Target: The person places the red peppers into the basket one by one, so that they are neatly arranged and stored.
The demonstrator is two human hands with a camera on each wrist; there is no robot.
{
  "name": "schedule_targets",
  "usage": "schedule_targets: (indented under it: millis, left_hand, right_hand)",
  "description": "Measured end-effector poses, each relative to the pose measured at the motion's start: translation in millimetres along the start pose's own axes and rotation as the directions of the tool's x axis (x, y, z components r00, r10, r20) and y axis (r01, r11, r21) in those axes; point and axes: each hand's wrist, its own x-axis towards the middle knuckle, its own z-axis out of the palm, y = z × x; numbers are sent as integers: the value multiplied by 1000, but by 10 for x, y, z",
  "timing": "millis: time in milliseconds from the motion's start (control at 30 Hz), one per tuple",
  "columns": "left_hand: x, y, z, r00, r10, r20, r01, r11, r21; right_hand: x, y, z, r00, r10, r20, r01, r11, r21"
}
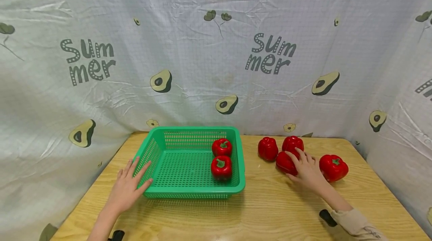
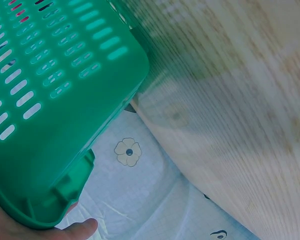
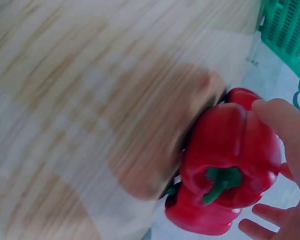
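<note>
My left hand (image 1: 126, 186) rests with spread fingers on the left rim of a green plastic basket (image 1: 189, 189). In the left wrist view, its fingers (image 2: 82, 230) lie along the rim of the basket (image 2: 102, 90). Two red bell peppers stand inside at the right, a rear one (image 1: 219, 152) and a front one (image 1: 221, 171). Over a red bell pepper lying on its side (image 1: 284, 163), my right hand (image 1: 308, 171) reaches with fingers apart. From the right wrist, the thumb (image 3: 277, 117) meets this pepper (image 3: 225, 137); the other fingers are spread and partly hidden behind it.
Close to my right hand are more red bell peppers: one at the left (image 1: 268, 149), one behind (image 1: 293, 143) and one at the right (image 1: 333, 167). All stand on a wooden table (image 1: 263, 211). A printed curtain (image 1: 192, 45) hangs along its back and sides.
</note>
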Motion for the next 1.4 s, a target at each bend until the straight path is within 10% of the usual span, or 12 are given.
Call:
schedule_targets:
  millis: [667,1400]
  left_hand:
    - [2,10,-18,1000,-11,9,11,1000,10]
    - [3,18,-31,1000,-5,10,5,1000,9]
  right_hand:
    - [-23,122,110,989,84,125,-85,996,5]
    - [-40,93,99,993,83,79,-87,995,47]
